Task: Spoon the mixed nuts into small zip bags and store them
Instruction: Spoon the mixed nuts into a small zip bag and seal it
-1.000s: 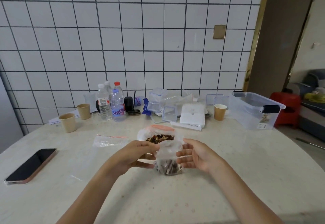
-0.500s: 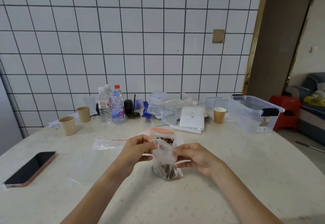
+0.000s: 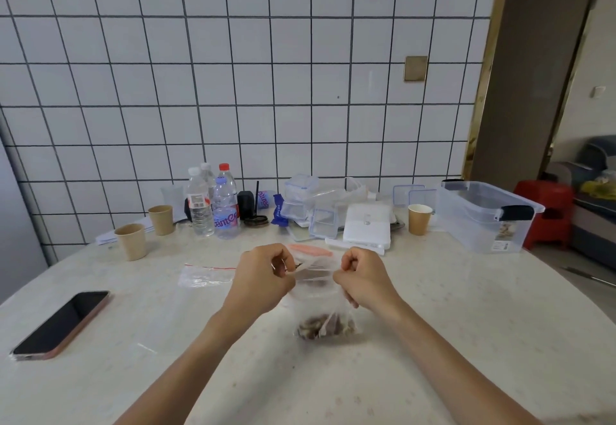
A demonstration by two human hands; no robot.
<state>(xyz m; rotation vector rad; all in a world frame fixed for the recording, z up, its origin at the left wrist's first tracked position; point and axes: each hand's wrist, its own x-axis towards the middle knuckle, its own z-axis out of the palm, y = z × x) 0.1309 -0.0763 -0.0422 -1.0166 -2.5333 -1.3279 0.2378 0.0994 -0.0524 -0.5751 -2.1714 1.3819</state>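
Pale table [image 3: 433, 341], phone [image 3: 61, 324], paper cups [image 3: 130, 241]

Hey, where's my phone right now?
In the head view, the phone lies screen-up on the table at the near left, left of the left hand and nearer than the empty zip bag.

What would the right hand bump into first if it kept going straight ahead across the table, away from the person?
Probably the white flat box lying just beyond the right hand, which pinches the small zip bag. Depth is hard to judge; the big nut bag's pink edge sits slightly left of that line.
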